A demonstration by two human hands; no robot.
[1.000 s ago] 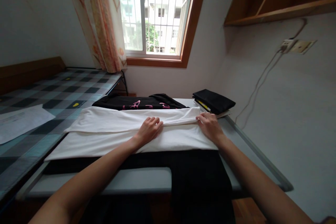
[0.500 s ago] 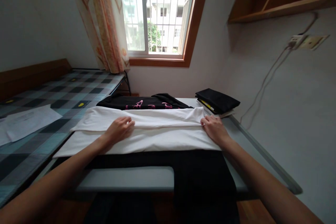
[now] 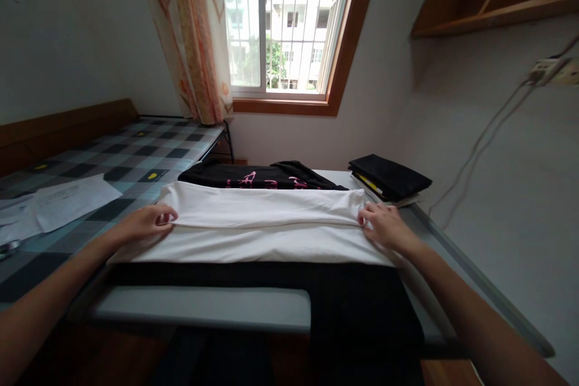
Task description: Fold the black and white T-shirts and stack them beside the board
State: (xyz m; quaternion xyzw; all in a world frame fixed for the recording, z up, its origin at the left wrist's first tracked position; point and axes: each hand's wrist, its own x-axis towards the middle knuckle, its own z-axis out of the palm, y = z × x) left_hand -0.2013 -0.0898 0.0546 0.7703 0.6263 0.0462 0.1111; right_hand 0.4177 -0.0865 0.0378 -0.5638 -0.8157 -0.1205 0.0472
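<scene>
A white garment (image 3: 271, 244), its upper part folded over into a long band, lies across the table on top of black fabric (image 3: 362, 307). My left hand (image 3: 147, 222) pinches the left end of the folded band, thumb and fingers closed on the cloth. At the opposite end, my right hand (image 3: 384, 224) grips the band's right edge with bent fingers. Beyond the white cloth lies a black garment with pink lettering (image 3: 257, 176); the black fabric hangs over the table's front edge on the right.
Books with a black cover on top (image 3: 389, 176) are stacked at the table's back right. On the left, a checked bed (image 3: 149, 160) holds papers (image 3: 76, 196). A wooden shelf (image 3: 497, 15) juts from the right wall above a plugged-in cable (image 3: 493, 114).
My left hand has moved left along the fold, from nearer the middle to its left end. My right hand stays at the right edge. The view has shifted slightly left.
</scene>
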